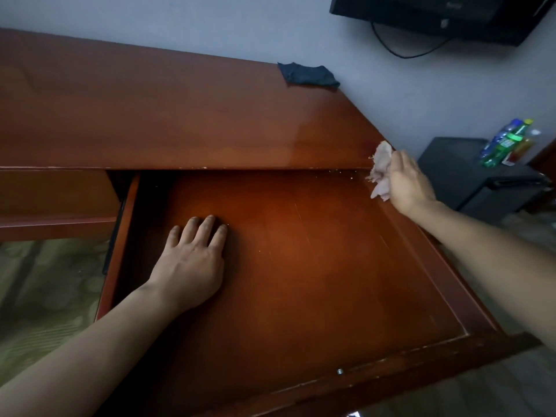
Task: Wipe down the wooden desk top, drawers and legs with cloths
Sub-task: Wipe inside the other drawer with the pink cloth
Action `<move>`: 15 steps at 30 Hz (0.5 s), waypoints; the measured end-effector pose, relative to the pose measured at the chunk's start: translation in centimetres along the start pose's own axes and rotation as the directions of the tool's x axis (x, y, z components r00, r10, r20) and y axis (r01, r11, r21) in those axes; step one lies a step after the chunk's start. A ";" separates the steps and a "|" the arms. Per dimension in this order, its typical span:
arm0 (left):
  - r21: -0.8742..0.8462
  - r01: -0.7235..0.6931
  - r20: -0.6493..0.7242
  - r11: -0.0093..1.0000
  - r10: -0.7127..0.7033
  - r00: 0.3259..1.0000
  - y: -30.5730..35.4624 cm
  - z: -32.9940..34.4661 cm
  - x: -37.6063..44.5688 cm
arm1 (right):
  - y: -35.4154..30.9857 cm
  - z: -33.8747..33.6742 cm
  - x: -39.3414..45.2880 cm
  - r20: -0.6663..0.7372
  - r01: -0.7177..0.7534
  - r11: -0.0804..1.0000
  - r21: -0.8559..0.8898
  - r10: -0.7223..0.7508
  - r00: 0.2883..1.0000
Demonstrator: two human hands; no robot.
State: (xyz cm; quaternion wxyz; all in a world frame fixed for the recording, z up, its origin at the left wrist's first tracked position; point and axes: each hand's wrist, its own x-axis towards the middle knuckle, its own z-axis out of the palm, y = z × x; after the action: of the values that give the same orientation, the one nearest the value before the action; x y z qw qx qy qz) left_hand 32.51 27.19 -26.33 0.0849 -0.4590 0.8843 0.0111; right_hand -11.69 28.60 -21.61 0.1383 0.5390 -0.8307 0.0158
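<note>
Right now, a wide, shallow drawer of reddish-brown polished wood (316,266) is seen pulled well out from under the matching reddish-brown wooden desk top (180,115), its flat bottom panel laid bare to the camera. The left hand (192,263) is pressed palm-down on that bottom panel, fingers stretched out flat and close together, with nothing held in it. Over at the drawer's far right corner, the right hand (406,182) is closed around a crumpled pale pinkish cloth (380,170), and the cloth is bunched against the spot where the drawer's right side wall meets the front edge of the desk top. Small pale specks are scattered along the back of the drawer just beside that cloth. A second cloth, a dark blue crumpled one (308,75), is left lying on the far right corner of the desk top, against the pale grey wall (210,22), well apart from both hands. To the right of the desk, a low black cabinet (469,179) is seen with several plastic bottles (508,142) with blue, green and yellow parts on it. A black screen (436,16) is mounted on the wall above, a dark cable (403,51) looping beneath it.
</note>
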 end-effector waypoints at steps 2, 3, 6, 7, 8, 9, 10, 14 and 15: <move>-0.007 -0.001 0.007 1.000 0.001 1.000 -0.1 0.1 0.1 | -0.7 0.0 -1.5 0.062 -0.125 0.992 0.024 0.123 0.990; -0.013 -0.002 0.002 1.000 0.002 1.000 -0.1 0.1 0.1 | -0.8 0.3 -2.3 0.091 -0.170 0.985 0.022 0.167 0.982; -0.029 0.005 -0.015 1.000 -0.005 1.000 0.1 0.1 0.2 | -0.9 0.9 -4.4 0.152 -0.180 0.979 -0.090 0.192 0.969; -0.037 0.008 -0.017 0.999 -0.008 1.000 0.1 0.2 0.2 | -0.9 1.1 -5.0 0.164 -0.144 0.980 -0.136 0.166 0.972; -0.045 0.009 -0.015 0.999 -0.010 1.000 0.2 0.2 0.3 | -0.7 1.4 -5.7 0.176 -0.088 0.983 -0.163 0.117 0.977; -0.050 0.008 -0.012 0.999 -0.008 1.000 0.2 0.3 0.3 | -0.4 1.8 -6.5 0.200 -0.009 0.983 -0.186 0.047 0.979; -0.053 0.005 -0.011 0.999 -0.006 1.000 0.2 0.3 0.3 | 0.0 2.3 -7.4 0.248 0.079 0.973 -0.218 -0.023 0.969; -0.051 0.006 -0.025 0.999 -0.008 1.000 0.1 0.6 0.3 | 1.0 2.3 -8.7 0.322 0.247 0.927 -0.281 -0.151 0.935; -0.048 0.009 -0.028 0.999 -0.010 1.000 0.1 0.6 0.3 | 1.0 2.1 -8.2 0.296 0.253 0.914 -0.315 -0.159 0.942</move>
State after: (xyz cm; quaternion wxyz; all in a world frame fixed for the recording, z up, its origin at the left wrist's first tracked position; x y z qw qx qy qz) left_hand 32.28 27.05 -26.95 0.0616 -0.4652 0.8827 0.0253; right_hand -9.93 36.02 -25.50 0.1206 0.5884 -0.7691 -0.2185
